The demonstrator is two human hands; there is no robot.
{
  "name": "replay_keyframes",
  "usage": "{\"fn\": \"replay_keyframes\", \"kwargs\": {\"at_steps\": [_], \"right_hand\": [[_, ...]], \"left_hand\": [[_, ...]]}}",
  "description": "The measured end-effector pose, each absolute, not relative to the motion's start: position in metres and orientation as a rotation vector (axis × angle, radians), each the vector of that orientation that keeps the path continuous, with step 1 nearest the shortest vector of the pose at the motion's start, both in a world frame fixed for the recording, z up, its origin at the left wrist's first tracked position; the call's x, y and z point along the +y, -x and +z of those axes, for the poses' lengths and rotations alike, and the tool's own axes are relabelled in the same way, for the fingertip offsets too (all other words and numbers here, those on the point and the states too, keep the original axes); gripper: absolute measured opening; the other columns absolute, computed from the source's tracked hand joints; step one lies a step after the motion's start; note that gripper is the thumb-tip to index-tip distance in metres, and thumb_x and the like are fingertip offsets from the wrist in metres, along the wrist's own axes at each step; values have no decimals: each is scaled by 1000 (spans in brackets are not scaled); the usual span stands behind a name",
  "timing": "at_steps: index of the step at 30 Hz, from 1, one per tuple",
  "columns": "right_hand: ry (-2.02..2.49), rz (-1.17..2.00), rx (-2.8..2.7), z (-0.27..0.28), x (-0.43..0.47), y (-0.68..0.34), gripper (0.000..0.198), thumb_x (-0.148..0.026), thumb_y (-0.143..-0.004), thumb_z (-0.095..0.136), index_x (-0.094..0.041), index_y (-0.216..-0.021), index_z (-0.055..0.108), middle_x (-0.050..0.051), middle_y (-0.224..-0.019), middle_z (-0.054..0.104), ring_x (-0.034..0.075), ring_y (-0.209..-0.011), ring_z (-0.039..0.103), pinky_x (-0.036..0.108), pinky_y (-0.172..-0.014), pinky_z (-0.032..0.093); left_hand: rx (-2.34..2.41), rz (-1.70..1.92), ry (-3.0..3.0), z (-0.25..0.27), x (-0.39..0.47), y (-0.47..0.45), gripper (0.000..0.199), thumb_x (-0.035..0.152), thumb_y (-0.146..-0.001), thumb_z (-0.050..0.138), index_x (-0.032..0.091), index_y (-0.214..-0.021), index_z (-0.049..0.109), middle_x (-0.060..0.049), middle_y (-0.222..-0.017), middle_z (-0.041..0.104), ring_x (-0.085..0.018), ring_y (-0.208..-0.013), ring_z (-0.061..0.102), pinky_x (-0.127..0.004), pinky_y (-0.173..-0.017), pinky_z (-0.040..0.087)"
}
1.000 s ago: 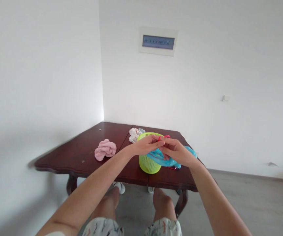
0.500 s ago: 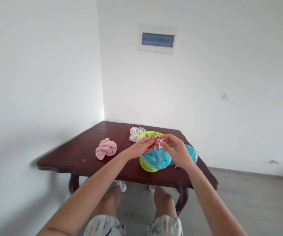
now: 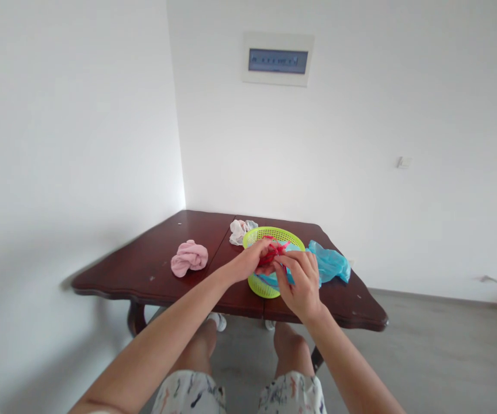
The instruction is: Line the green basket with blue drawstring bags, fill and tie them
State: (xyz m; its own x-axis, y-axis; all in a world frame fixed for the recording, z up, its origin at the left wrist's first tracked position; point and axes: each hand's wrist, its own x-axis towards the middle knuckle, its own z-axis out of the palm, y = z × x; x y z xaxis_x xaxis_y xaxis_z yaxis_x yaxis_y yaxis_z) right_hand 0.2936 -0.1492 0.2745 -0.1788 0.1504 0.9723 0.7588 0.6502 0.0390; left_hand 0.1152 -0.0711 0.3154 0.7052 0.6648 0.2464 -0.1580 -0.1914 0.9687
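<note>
Over the basket, my left hand (image 3: 255, 260) is closed around a bunched red string (image 3: 269, 256), whose loops stick out above the fingers. My right hand (image 3: 301, 277) is pinched at the right side of this bunch, thumb and fingertips together. Behind and below both hands stands a yellow-green perforated plastic basket (image 3: 255, 234). A crumpled blue plastic bag (image 3: 328, 263) lies across the basket and spreads over the table to its right. Part of the bag is hidden by my right hand.
On the dark wooden table (image 3: 132, 264), a rumpled pink cloth (image 3: 189, 257) lies to the left. A crumpled whitish bag (image 3: 239, 231) sits behind the basket. White walls meet behind the table, with a breaker panel (image 3: 278, 60) mounted above.
The red string, earlier hanging in thin loops between my hands, is now gathered into a bunch at my left hand. My right hand has moved lower and closed to a pinch.
</note>
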Motion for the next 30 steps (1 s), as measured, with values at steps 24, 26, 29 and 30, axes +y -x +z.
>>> {"fn": "replay_keyframes", "kwargs": {"at_steps": [24, 26, 29, 30], "right_hand": [[814, 110, -1690, 298, -147, -306, 16, -31, -116, 69, -27, -122, 84, 8, -116, 79, 25, -105, 75, 42, -93, 63], [833, 42, -1684, 300, -147, -308, 18, -31, -116, 71, -26, -103, 81, 5, -96, 76, 23, -91, 71, 41, -84, 58], [879, -170, -1671, 296, -148, -307, 22, -32, -116, 74, -26, -95, 77, 2, -84, 71, 22, -80, 63, 42, -81, 49], [887, -209, -1670, 294, -148, -306, 22, -32, -116, 74, -26, -96, 77, 1, -84, 72, 22, -79, 64, 43, -82, 48]], "left_hand": [[332, 752, -2047, 312, -88, -97, 64, 78, -120, 47, 20, -100, 64, 4, -76, 48, -15, -66, 41, -30, -63, 34], [289, 737, -1930, 311, -86, -100, 66, 82, -117, 51, 21, -96, 62, 6, -70, 43, -13, -60, 34, -29, -59, 28], [234, 713, -1703, 309, -85, -102, 62, 79, -113, 60, 24, -87, 50, 7, -64, 42, -11, -55, 30, -27, -55, 25], [206, 707, -1613, 308, -85, -102, 58, 74, -110, 67, 24, -86, 49, 7, -64, 45, -11, -54, 32, -26, -54, 25]]}}
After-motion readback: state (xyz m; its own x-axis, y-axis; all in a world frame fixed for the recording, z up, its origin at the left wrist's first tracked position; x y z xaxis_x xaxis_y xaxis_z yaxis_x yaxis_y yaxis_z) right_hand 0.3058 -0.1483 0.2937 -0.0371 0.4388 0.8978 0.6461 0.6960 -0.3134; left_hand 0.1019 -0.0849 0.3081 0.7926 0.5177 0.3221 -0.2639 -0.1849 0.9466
